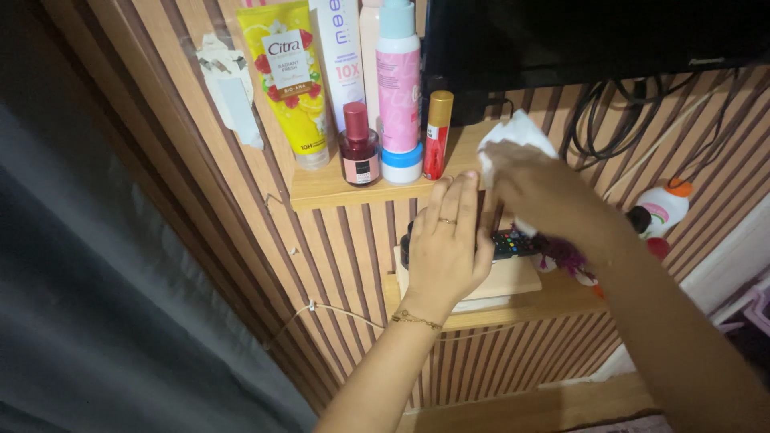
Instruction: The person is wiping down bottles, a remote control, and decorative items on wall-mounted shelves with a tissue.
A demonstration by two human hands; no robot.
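My right hand [536, 189] is closed around a crumpled white tissue [513, 135] and presses it at the right part of the upper wooden shelf [321, 191]. My left hand [446, 240], wearing a ring and a thin bracelet, lies flat with fingers together over a black remote control [513, 242] that rests on a pale box [513, 281] on the lower shelf [553, 303]. The left hand hides most of the remote's left end.
On the upper shelf stand a yellow lotion tube [290, 76], a small dark red bottle [358, 147], a pink and blue bottle [399, 88] and a slim red and gold bottle [437, 132]. A black screen [593, 36] hangs above with cables [609, 120]. A white toy figure [662, 210] sits at the right. A grey curtain [88, 297] fills the left.
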